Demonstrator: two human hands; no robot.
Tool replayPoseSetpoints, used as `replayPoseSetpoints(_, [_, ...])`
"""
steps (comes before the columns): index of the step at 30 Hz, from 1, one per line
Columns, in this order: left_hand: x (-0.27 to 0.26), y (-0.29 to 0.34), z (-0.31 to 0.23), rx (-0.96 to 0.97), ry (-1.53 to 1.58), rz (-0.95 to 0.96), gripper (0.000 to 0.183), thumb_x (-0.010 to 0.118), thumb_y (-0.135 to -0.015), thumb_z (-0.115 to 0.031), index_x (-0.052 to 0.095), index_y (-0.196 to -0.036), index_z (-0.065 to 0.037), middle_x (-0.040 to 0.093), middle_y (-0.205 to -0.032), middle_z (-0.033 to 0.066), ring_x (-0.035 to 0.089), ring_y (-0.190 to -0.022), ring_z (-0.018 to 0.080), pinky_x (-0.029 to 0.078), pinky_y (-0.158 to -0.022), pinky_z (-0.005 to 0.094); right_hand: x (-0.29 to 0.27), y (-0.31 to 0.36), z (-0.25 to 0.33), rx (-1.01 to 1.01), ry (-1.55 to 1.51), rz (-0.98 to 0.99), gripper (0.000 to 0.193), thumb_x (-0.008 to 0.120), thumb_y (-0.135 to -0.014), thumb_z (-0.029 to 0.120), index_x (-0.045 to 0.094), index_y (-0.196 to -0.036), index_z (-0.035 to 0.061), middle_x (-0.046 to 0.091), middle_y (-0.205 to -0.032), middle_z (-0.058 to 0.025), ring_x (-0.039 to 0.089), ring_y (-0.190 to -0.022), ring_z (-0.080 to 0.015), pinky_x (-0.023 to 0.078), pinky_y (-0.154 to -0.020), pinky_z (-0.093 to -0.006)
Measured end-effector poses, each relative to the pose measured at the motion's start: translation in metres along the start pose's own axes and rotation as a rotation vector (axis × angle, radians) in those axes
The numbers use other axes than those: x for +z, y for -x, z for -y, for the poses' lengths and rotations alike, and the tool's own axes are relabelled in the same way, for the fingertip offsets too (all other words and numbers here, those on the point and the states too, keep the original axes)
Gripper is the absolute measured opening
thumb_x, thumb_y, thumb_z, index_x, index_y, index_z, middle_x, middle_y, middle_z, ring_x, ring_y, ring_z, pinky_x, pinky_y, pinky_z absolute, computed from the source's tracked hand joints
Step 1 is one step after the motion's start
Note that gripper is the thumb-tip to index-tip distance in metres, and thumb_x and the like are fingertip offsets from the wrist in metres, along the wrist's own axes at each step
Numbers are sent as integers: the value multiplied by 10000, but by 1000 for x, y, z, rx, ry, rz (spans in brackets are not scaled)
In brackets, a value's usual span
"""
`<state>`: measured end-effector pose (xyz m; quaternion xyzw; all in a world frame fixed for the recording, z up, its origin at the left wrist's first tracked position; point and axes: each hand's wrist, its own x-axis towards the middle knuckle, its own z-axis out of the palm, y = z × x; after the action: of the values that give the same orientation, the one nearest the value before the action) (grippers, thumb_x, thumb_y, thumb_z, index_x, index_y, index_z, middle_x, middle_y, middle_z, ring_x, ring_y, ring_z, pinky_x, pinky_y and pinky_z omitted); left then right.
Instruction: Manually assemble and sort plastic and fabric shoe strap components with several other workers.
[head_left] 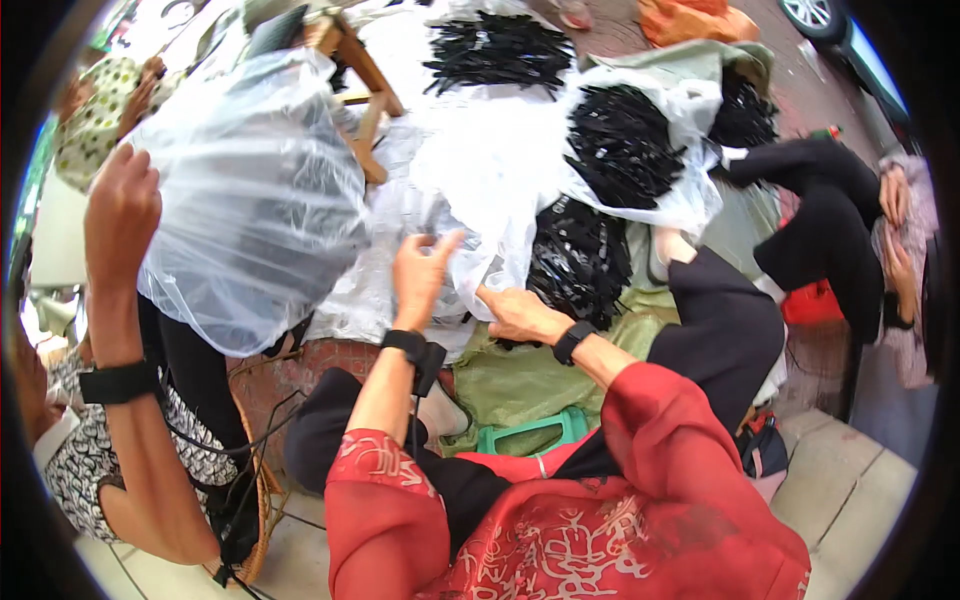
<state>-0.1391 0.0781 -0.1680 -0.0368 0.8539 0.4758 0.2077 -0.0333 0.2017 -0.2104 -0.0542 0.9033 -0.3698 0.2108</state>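
- I see the left hand (418, 282) spread beside white plastic (497, 225).
- The right hand (525, 316) reaches its near edge.
- Black strips (578, 262) lie right.
- Left, I see a co-worker's raised hand (124, 205).

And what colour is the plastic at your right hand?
The plastic is whitish and translucent; head view shows it best.

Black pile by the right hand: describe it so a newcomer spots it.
Start at the red shirt; follow its right sleeve to the right hand. Just beyond that hand lies the glossy black pile, closest to the wearer of all the black piles.
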Motion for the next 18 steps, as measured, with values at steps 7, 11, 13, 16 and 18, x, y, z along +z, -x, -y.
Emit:
replayPoseSetpoints(7, [15, -1, 15, 54, -576, 24, 481, 633, -626, -390, 578, -920, -13, 595, -860, 194, 568, -840, 321, 443, -706, 389, 4, -6, 30, -128, 101, -30, 529, 490, -616, 105, 367, -1129, 69, 545, -587, -195, 542, -550, -359, 421, -524, -455])
replayPoseSetpoints(11, [8, -6, 39, 23, -366, -146, 332, 582, -681, -306, 588, -821, -5, 602, -752, 168, 587, -717, 256, 431, -615, 373, 6, -8, 20, -124, 79, 26, 562, 495, -656, 140, 334, -1191, 75, 551, -651, -219, 545, -634, -377, 425, -568, -457])
replayPoseSetpoints(13, [2, -2, 33, -14, 107, -184, 233, 552, -716, -217, 559, -747, 14, 572, -680, 166, 548, -589, 258, 407, -559, 364, -4, -5, 19, -84, 8, -48, 522, 587, -639, 181, 386, -1093, 19, 555, -701, -235, 554, -698, -382, 434, -596, -445])
replayPoseSetpoints(16, [10, -1, 30, 14, 279, -184, 236, 528, -769, -214, 544, -716, 16, 497, -571, 53, 431, -514, 126, 351, -486, 295, -13, 3, -3, 222, 231, 73, 814, 744, -502, 207, 331, -1165, -23, 571, -803, -231, 565, -768, -365, 452, -653, -413])
replayPoseSetpoints(18, [5, 0, 33, -1, 350, -189, 239, 524, -788, -235, 529, -712, -9, 435, -535, -14, 375, -471, 77, 316, -427, 254, -13, 1, -9, 278, 271, 73, 824, 747, -494, 205, 329, -1167, -22, 573, -802, -229, 567, -767, -362, 452, -649, -415])
